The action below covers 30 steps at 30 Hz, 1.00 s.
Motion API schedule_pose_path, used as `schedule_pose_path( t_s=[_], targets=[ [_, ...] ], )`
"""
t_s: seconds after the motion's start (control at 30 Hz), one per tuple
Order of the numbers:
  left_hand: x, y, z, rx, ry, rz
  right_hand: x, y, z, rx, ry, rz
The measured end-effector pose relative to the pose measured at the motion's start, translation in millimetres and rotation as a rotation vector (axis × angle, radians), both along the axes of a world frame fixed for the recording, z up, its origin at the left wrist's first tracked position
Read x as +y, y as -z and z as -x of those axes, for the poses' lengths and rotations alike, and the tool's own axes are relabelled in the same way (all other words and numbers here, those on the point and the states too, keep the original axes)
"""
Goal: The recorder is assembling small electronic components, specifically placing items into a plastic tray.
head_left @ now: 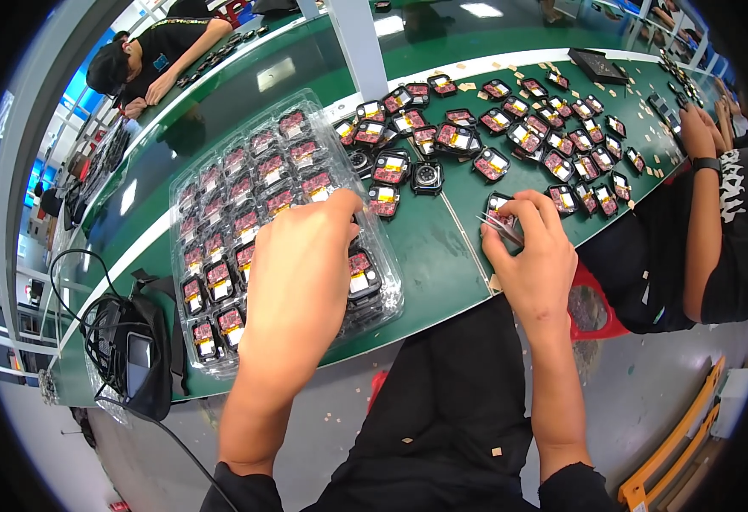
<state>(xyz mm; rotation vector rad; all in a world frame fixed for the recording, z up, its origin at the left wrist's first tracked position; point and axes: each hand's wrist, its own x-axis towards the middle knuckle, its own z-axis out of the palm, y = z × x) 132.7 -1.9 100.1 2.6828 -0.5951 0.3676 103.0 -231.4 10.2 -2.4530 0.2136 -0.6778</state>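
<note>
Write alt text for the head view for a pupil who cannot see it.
A person's right hand holds silvery tweezers at a black watch case above a green workbench; the left hand is over a clear plastic tray of similar cases.

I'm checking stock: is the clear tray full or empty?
Mostly full: modules fill most of the tray that shows. The left hand hides part, so I cannot tell there.
</note>
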Motion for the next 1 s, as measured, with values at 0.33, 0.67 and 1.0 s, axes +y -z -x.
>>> schedule_pose_path(
  t_s=[0.33,0.67,1.0],
  targets=[
    [4,2,0,0.052,-0.035,0.075,-5,5,-1,-0.07,-0.036,0.045],
    [-9,31,95,0.626,0.272,1.143,1,-14,56,-0.254,-0.757,-0.519],
    [-10,79,110,1.063,0.097,1.647,23,-17,77,-0.143,-0.862,-0.739]
  ],
)
